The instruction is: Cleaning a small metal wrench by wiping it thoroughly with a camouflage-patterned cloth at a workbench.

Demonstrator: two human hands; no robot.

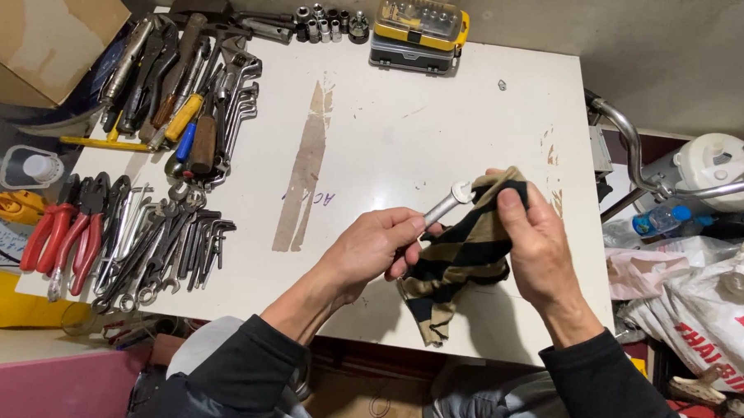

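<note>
My left hand point(372, 248) grips the shaft of a silver open-end wrench point(448, 202), whose jaw end points up and to the right. My right hand point(537, 244) holds a tan-and-black striped cloth point(456, 265) bunched against the wrench's head and shaft. Both hands hover over the near middle of a white table point(391, 127). The cloth's loose end hangs down toward the table's front edge.
Rows of tools lie at the left: red-handled pliers point(58, 235), several wrenches point(169, 243), hammers and screwdrivers point(187, 87). Sockets point(329, 24) and a yellow-lidded bit case point(419, 29) sit at the back. Bags point(707, 303) and a metal tube frame point(638, 152) stand to the right.
</note>
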